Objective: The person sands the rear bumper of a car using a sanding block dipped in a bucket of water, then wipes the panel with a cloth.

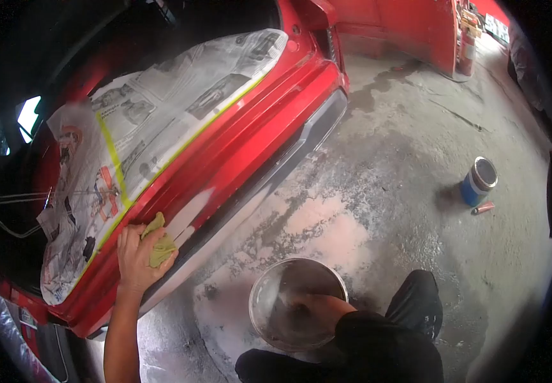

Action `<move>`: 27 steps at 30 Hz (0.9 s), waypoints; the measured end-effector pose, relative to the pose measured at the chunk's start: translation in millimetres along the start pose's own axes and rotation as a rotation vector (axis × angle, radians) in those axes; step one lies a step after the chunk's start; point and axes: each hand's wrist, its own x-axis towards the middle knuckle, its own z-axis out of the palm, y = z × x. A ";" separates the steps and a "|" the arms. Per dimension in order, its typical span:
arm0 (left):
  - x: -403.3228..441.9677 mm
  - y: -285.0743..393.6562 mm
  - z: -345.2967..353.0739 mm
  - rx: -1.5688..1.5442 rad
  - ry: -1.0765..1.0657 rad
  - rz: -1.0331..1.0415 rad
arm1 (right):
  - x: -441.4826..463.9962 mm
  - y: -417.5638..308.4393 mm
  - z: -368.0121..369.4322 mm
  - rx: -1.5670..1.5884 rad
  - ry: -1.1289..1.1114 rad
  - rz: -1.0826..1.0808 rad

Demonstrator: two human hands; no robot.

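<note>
My left hand (142,256) is closed around a crumpled yellow-green cloth (162,245), pressing it to the red car bumper (237,153). Just right of it, pale, whitish patches (190,214) mark the bumper's paint. Above the bumper, newspaper masking (180,96) is fixed along its edge with yellow tape (193,139). My right hand (317,307) reaches down into a round bucket (255,300) on the floor between my knees. Its fingers are blurred and hidden inside, so whether they hold anything does not show.
A blue-and-white can (475,185) stands on the concrete floor to the right, with a small reddish cylinder (482,208) lying beside it. At the back are a red panel (394,32) and a fire extinguisher (467,51). Dust and wet stains mark the floor.
</note>
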 end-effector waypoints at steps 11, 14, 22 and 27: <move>3.5 4.1 1.5 0.001 -0.007 0.038 | -181.8 -41.4 -219.9 0.762 1.092 -0.185; 4.3 6.4 1.1 0.031 -0.004 0.031 | -163.8 -36.7 -342.7 0.788 1.867 -0.300; 2.5 2.8 6.3 0.044 0.018 0.067 | -103.0 -58.5 -432.2 0.749 2.017 0.017; 5.5 4.5 4.5 0.037 -0.004 0.075 | -114.0 -1.2 -464.4 0.764 1.967 0.017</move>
